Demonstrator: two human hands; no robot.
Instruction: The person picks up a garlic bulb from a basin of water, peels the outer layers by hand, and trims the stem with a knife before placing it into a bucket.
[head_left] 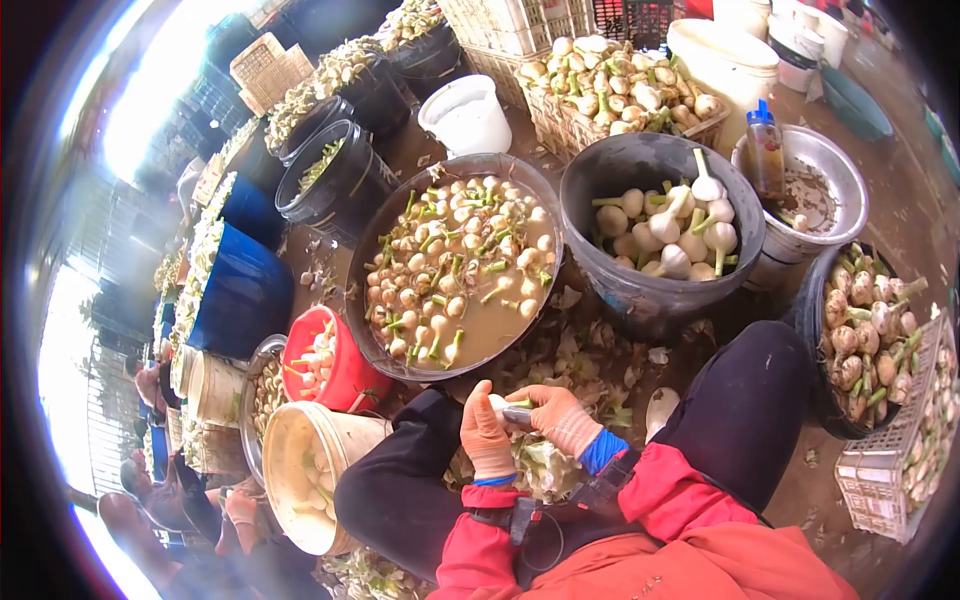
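My left hand point(486, 437), in an orange glove, is closed around a white garlic bulb point(497, 403) with a short green stem. The bulb is partly hidden by the fingers. My right hand point(563, 418), gloved too, is closed on a small grey blade point(517, 414) that lies against the bulb and stem. Both hands are close together above my lap. Beyond them stands a wide dark basin point(362, 335) of muddy water, with many trimmed bulbs floating in it. A black bucket point(650, 290) to its right holds clean white bulbs with stems.
A red bowl point(352, 372) and a cream bucket point(290, 480) stand left of my knees. To my right are a dark tub point(815, 330) of unpeeled garlic and a plastic crate point(870, 485). Peelings point(575, 365) litter the floor. Another person's gloved hand point(240, 510) shows at lower left.
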